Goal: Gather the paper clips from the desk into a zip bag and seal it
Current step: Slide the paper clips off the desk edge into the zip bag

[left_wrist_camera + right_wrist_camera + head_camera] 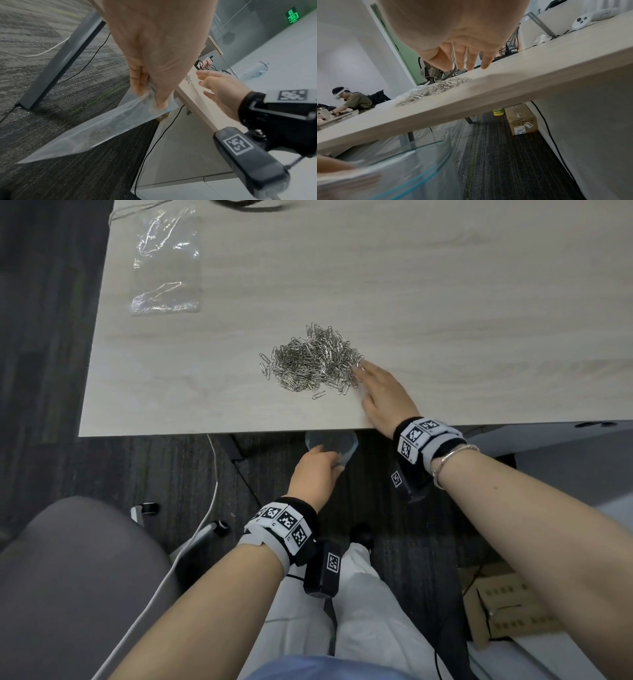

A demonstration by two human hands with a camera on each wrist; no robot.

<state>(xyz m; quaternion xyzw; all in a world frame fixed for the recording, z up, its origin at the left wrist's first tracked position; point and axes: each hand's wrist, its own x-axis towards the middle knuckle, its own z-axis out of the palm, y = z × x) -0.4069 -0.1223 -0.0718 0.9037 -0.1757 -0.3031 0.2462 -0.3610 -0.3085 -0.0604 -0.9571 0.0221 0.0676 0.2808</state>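
A pile of silver paper clips (313, 361) lies on the light wood desk (445, 302), a little back from its front edge. My right hand (378, 392) lies flat on the desk with straight fingers touching the pile's right side; its fingers (471, 59) show above the clips (435, 89) in the right wrist view. Below the desk edge my left hand (317, 470) pinches the rim of a clear zip bag (337, 445) and holds its mouth just under the edge. The bag (96, 129) hangs from thumb and fingers (150, 93); the bag mouth (412, 169) looks open.
Other clear bags (166, 261) holding some clips lie at the desk's far left. A grey chair (68, 587) stands at my left. Cables (212, 474), a desk leg (60, 62) and cardboard boxes (521, 119) are on the carpet below. Another person (353, 101) works at a far table.
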